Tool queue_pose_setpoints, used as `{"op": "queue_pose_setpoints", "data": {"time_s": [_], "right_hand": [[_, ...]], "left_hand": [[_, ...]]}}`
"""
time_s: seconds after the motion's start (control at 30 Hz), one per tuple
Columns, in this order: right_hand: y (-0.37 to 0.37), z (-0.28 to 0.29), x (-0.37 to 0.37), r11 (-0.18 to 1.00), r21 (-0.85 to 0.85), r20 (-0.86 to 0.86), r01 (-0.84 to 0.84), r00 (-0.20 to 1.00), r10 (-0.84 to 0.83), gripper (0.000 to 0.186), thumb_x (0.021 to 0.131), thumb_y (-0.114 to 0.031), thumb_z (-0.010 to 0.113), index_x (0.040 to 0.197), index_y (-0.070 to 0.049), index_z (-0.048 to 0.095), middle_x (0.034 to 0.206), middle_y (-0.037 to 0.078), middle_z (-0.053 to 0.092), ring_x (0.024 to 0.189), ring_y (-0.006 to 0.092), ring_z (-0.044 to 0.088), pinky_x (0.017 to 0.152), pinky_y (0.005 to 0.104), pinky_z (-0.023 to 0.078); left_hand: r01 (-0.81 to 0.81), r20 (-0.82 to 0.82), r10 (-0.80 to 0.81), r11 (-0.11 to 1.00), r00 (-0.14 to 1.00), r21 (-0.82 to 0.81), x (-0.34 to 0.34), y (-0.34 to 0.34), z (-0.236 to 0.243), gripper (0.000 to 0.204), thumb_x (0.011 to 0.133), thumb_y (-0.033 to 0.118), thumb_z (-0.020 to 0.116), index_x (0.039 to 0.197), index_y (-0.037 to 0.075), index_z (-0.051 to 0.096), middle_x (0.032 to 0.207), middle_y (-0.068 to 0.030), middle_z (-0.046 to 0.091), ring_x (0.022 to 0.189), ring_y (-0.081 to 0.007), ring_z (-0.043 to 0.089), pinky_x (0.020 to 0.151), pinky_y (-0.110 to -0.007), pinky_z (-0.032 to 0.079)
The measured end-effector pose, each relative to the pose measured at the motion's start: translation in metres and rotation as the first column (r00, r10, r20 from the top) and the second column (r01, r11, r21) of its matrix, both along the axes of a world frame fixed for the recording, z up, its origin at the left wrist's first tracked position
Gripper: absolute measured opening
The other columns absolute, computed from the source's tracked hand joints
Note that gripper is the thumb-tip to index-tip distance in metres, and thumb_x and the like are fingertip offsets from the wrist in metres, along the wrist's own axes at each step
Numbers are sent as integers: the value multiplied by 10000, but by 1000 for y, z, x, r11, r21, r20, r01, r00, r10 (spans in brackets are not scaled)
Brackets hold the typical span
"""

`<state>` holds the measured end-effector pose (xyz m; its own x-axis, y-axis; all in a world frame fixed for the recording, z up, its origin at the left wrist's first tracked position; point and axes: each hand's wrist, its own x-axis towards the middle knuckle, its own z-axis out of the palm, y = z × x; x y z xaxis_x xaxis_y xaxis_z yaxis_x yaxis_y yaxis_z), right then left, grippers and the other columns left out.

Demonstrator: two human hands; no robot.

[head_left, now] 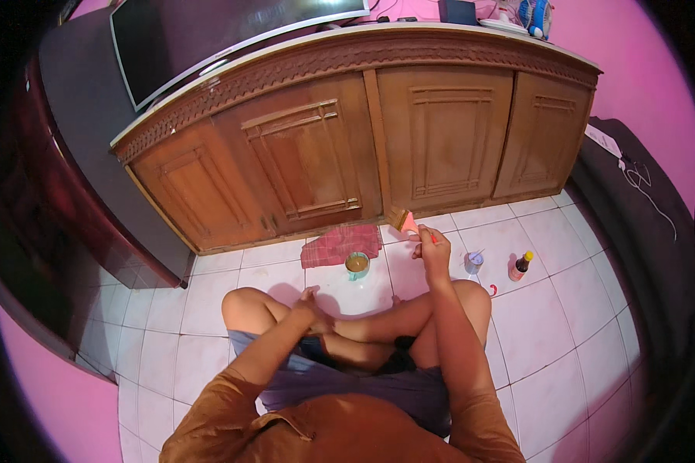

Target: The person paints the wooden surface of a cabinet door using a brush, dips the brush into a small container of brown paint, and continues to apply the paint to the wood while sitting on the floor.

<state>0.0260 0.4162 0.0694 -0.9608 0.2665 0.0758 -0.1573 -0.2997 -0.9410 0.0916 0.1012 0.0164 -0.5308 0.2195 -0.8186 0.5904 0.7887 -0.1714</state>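
Observation:
My right hand (432,247) is closed round the handle of a flat paintbrush (407,222). Its wide tan bristles point up and left, close in view to the bottom of the wooden cabinet (448,143); I cannot tell whether they touch. Low over my crossed legs, my left hand (309,310) rests by my foot, its fingers too unclear to read. On the tiles ahead stands a pale green cup (357,266) with brown liquid in it. Behind the cup lies a red checked cloth (340,245) against the cabinet's base. The doors at left look glossier than those at right.
To my right stand a small purplish container (473,264) with a thin stick in it and a dark bottle (520,267) with a yellow cap. A small red curved piece (493,290) lies nearby. A television (224,38) tops the cabinet; a dark couch-like piece (633,201) lines the right.

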Motion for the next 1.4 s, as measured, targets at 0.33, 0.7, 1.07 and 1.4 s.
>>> {"op": "queue_pose_setpoints", "data": {"time_s": [0.33, 0.7, 1.07, 1.4], "right_hand": [[-34, -3, -6, 998, 63, 90, -25, 996, 19, 303, 929, -271, 639, 1015, 20, 660, 785, 117, 686, 455, 100, 513, 431, 260, 465], [-73, 27, -6, 955, 298, 105, -10, 994, -22, 288, 924, -285, 657, 877, 0, 662, 677, 39, 642, 465, 85, 510, 453, 250, 420], [-113, 37, -60, 595, 802, -49, -53, 987, 154, 322, 914, -290, 659, 767, -6, 621, 556, 113, 586, 466, 176, 525, 489, 323, 421], [-142, -19, -80, 385, 913, 38, -135, 967, 252, 351, 897, -354, 673, 794, -19, 639, 699, 208, 635, 641, 393, 628, 574, 424, 490]], "left_hand": [[215, -473, -12, 900, 881, 378, 49, 8, 39, 488, 854, 594, 504, 893, 169, 739, 866, -97, 717, 1179, -272, 535, 1137, -553, 1], [-286, -75, 485, 627, 871, 725, -59, -72, 89, 420, 927, 450, 555, 1005, 53, 670, 890, -177, 695, 849, -338, 661, 781, -408, 512], [-450, 46, 618, 517, 784, 728, -118, -111, -35, 624, 929, 558, 487, 892, -31, 691, 852, -206, 689, 832, -329, 667, 782, -427, 505], [-548, 169, 560, 626, 811, 554, -150, -99, -29, 660, 923, 602, 458, 980, -11, 694, 1003, -213, 671, 956, -346, 640, 851, -434, 483]]}}
